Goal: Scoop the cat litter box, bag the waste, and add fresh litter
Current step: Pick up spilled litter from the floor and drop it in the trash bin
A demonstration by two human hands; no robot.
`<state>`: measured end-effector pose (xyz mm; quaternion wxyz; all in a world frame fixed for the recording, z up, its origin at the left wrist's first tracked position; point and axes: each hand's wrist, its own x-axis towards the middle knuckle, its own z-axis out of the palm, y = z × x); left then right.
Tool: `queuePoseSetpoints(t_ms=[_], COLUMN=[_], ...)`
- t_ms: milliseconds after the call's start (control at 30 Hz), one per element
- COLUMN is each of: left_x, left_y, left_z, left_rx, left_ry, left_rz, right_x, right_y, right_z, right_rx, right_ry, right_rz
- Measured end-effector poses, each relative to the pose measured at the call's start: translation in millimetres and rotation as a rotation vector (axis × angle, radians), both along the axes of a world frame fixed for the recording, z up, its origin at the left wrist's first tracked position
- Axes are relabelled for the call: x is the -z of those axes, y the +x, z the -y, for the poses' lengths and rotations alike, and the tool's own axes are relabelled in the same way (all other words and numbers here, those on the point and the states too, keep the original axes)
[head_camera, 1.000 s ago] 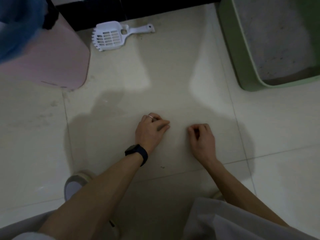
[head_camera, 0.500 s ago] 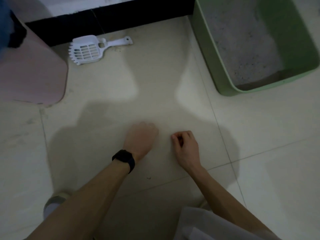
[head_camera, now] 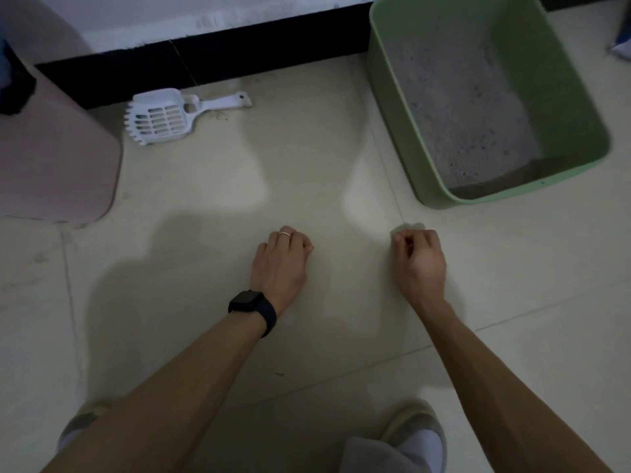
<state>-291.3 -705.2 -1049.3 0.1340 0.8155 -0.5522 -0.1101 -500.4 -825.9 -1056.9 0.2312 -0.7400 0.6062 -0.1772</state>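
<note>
A white slotted litter scoop [head_camera: 160,117] lies on the tiled floor by the black baseboard, at the upper left. At the upper right stands a green litter box [head_camera: 392,107] holding grey litter [head_camera: 454,107] with dark specks. My left hand [head_camera: 281,264], with a ring and a black watch on the wrist, hovers low over the floor in the middle, fingers curled under, holding nothing. My right hand [head_camera: 420,261] is a little to its right with fingers curled against the thumb; nothing shows in it. Both hands are apart from the scoop and the box.
A pink bin [head_camera: 54,158] stands at the left edge beside the scoop. The black baseboard [head_camera: 239,46] runs along the wall at the back. My slippered feet [head_camera: 416,435] are at the bottom. A blue-white object [head_camera: 619,46] pokes in at the right edge.
The view has swung so the litter box shows more fully. My hands have drifted apart, the right one moving right toward the box. Both stay curled.
</note>
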Motion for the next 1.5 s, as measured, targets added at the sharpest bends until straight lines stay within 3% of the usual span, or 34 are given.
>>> queuePoseSetpoints(t_ms=[267,467,567,667,733,967,1233,1367,1500], left_x=[2.8,-0.6,-4.3,-13.7,-23.7,-100.6,-260.5,-313.9,-315.9], left_y=[9.5,12.1,16.3,26.3,36.4,107.3,209.8,267.0,327.7], left_z=[3.4,7.4,12.1,18.1,20.9,37.9,41.3,3.7,-41.0], left_rx=[-0.037,-0.022,0.003,0.027,0.021,0.053,0.062,-0.107,-0.190], left_ry=[0.060,0.122,0.174,0.213,0.193,0.010,-0.343,-0.338,-0.264], left_rz=[-0.049,-0.053,-0.046,-0.058,-0.079,0.035,0.236,0.220,0.204], right_x=[11.1,10.8,3.5,0.1,-12.2,-97.1,-234.3,-294.6,-327.0], right_y=[2.5,12.9,26.7,32.5,39.0,94.5,240.6,317.2,387.3], right_z=[5.1,5.3,5.1,10.3,9.3,1.0,6.3,-6.7,-30.1], right_rx=[-0.160,-0.150,-0.149,-0.284,-0.342,-0.409,-0.722,-0.859,-0.979], right_ry=[-0.172,-0.257,-0.178,-0.038,-0.009,0.038,-0.032,-0.049,-0.054], right_rz=[-0.023,-0.223,-0.472,-0.573,-0.489,0.083,0.345,0.444,0.436])
